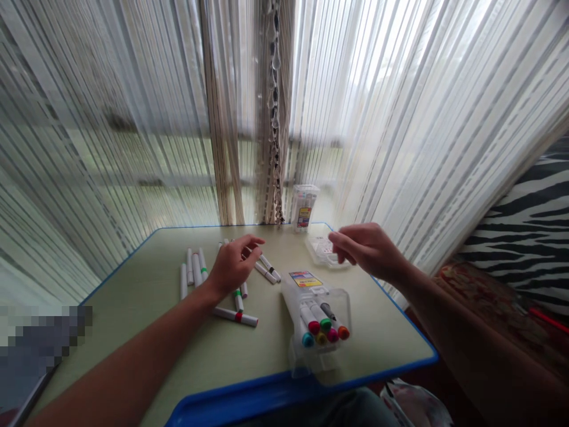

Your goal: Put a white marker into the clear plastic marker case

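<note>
My left hand (236, 261) hovers over loose white markers at the left of the table, its fingers loosely curled and apart, with nothing visible in it. Under and beside it lie several markers, among them a red-banded marker (237, 317) and a green-banded marker (203, 265). My right hand (367, 246) is closed, thumb against fingers, with nothing seen sticking out of it. Below its fingertips lies a clear plastic lid (317, 250); whether they touch, I cannot tell. Between my forearms a clear marker case (291, 296) lies on its side, its open end towards me, showing colored marker ends (332, 335).
Another clear case (304, 207) with markers stands upright at the table's far edge. The pale tabletop (267, 350) has a raised blue rim (249, 394). String curtains (249, 118) hang right behind it. Zebra-striped fabric (524, 225) is at the right.
</note>
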The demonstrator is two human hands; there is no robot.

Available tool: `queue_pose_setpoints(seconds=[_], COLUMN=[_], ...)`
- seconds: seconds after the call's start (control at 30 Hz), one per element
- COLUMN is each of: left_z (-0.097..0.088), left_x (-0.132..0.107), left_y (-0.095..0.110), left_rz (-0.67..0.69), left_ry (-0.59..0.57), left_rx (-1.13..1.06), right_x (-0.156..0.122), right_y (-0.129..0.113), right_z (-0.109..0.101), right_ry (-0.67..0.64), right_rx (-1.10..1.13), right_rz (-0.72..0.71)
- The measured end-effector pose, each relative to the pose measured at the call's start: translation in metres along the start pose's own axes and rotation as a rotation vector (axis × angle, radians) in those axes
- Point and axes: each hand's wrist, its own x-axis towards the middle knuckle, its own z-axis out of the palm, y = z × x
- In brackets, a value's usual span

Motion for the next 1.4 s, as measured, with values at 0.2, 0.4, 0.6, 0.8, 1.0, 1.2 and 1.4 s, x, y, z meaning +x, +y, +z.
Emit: queue_pose_setpoints(seconds=[0.2, 0.4, 0.6, 0.8, 1.0, 1.2, 1.4], left_z=[-0.015, -0.028, -0.036, -0.059, -0.057, -0.063, -0.071], left_x=[0.01, 0.019, 0.025, 0.037, 0.032, 0.031, 0.032], left_y=[-0.009, -0.025, -0.036, -0.053, -0.045, -0.048, -0.062], left_rz=[-0.031, -0.101, -0.112, -0.143, -0.201, -0.262, -0.339], left_ry=[0.153, 0.244, 0.232, 0.378, 0.216, 0.19, 0.155], left_rx=[0.09, 0.199, 0.218, 0.067, 0.245, 0.396, 0.5], right_x=[0.084, 0.065, 0.052, 0.051, 0.05, 0.05, 0.05], right_y=[0.039, 0.065, 0.065, 0.064, 0.067, 0.068, 0.067], right_z=[0.074, 0.095, 0.094, 0.097, 0.096, 0.096, 0.096], right_ry=[0.031, -0.018, 0.018, 0.051, 0.051, 0.066, 0.05], right_rx=[0.138, 0.089, -0.076, -0.134, -0.113, -0.124, -0.128], right_rz=[0.14, 0.127, -0.022, -0.15, -0.166, -0.159, -0.161])
